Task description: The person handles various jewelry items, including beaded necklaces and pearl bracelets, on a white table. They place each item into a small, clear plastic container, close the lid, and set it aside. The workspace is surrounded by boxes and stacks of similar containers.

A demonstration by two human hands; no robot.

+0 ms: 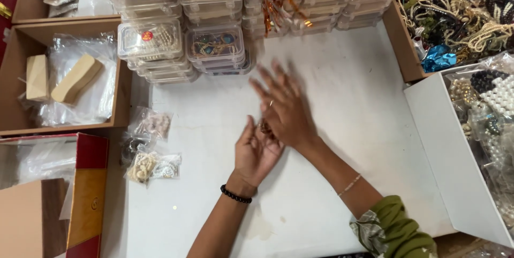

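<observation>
Left hand [256, 151] lies palm up, fingers spread, cradling a small dark jewellery piece [264, 127]; flat, spread right hand [284, 109] covers it above the white tabletop [342, 86]; stacked clear plastic boxes [214, 49] sit filled, this piece still unboxed

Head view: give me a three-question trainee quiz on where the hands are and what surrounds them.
1. True or false: the left hand lies palm up, with the right hand over it.
2. What sits between the hands? A) scissors B) a small dark item C) a wooden block
3. What kind of containers are stacked just beyond the hands?

Key
1. True.
2. B; it is too small and blurred to identify.
3. Clear plastic boxes, stacked on the white table.
</observation>
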